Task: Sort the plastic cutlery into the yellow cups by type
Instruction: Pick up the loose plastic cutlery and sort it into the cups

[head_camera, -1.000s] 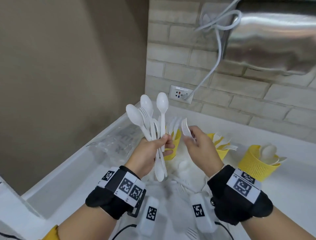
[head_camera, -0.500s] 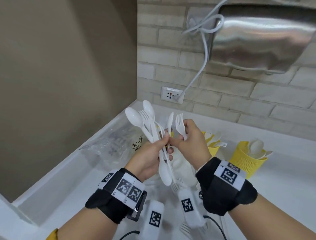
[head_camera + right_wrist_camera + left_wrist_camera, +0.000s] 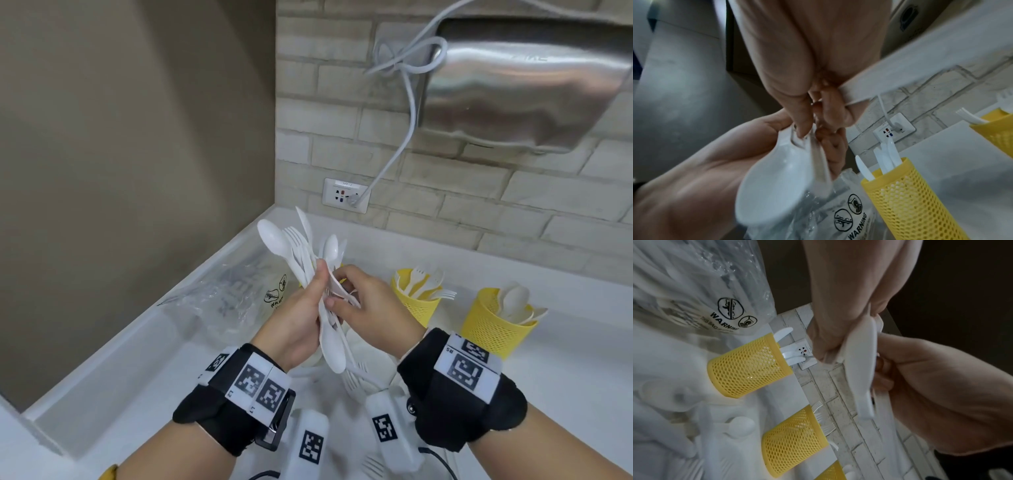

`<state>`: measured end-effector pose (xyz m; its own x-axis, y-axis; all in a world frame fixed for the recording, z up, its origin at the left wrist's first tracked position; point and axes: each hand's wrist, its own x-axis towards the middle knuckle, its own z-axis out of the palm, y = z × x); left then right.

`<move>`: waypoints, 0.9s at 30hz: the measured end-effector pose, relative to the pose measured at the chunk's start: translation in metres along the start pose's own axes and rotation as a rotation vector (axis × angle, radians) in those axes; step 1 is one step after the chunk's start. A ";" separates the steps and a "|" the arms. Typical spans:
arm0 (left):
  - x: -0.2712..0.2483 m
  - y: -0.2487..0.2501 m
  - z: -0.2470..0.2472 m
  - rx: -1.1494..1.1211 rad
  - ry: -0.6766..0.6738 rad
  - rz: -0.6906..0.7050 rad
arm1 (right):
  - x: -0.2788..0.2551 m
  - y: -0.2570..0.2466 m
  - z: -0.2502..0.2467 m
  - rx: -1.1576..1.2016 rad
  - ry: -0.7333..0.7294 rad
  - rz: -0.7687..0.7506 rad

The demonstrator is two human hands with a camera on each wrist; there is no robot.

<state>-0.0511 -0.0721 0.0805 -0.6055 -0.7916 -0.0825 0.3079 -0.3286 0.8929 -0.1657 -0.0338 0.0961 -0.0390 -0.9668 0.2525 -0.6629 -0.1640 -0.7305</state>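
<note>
Your right hand point(image 3: 368, 310), which held a fork apart a second ago, now pinches into the cutlery bundle point(image 3: 317, 284) gripped in your left hand point(image 3: 294, 318) at frame centre; sorting continues toward the yellow cups point(image 3: 416, 305) at right.

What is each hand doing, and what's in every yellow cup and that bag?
left hand: grips a mixed cutlery bundle
right hand: pinches a piece in that bundle
knife cup: upright, holds knives
fork cup: upright, holds forks
spoon cup: upright, holds spoons
plastic bag: lying crumpled
</note>
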 end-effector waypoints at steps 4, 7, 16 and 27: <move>0.002 -0.001 -0.001 -0.032 -0.035 -0.004 | 0.000 0.002 0.000 -0.038 -0.040 0.024; 0.003 -0.004 0.002 -0.003 -0.069 0.009 | 0.000 0.002 0.001 0.186 -0.025 0.155; 0.003 -0.009 0.007 -0.005 -0.037 0.037 | -0.004 0.006 0.010 0.304 0.130 0.183; 0.004 -0.005 0.012 -0.076 0.021 0.052 | -0.007 0.004 -0.003 0.657 0.025 0.310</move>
<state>-0.0636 -0.0676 0.0810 -0.5717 -0.8191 -0.0471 0.3935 -0.3241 0.8603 -0.1702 -0.0272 0.0932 -0.1743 -0.9845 -0.0194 -0.0333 0.0256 -0.9991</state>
